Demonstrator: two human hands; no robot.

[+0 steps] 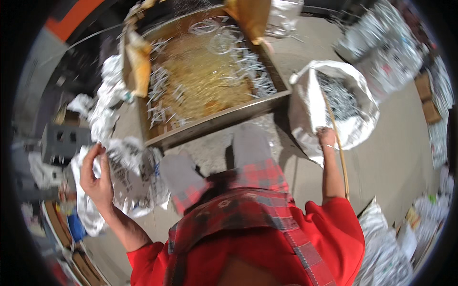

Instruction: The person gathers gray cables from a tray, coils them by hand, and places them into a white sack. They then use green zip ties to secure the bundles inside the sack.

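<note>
My left hand is raised over a white plastic bag at the left. Its thumb and fingers bend together in a pinch, and anything between the tips is too small to make out. On the right, my right hand is closed on the near rim of a white woven sack. Grey, thin pieces lie heaped inside that sack. A long thin stick leans out of it, close beside my right hand. Ahead stands a shallow metal-edged tray with yellowish liquid and many white strips along its sides.
Tan flaps rise at the tray's left corner. Silvery plastic bags stand at the far right, with more wrapped bundles at the near right. A dark grey block with holes sits at the left.
</note>
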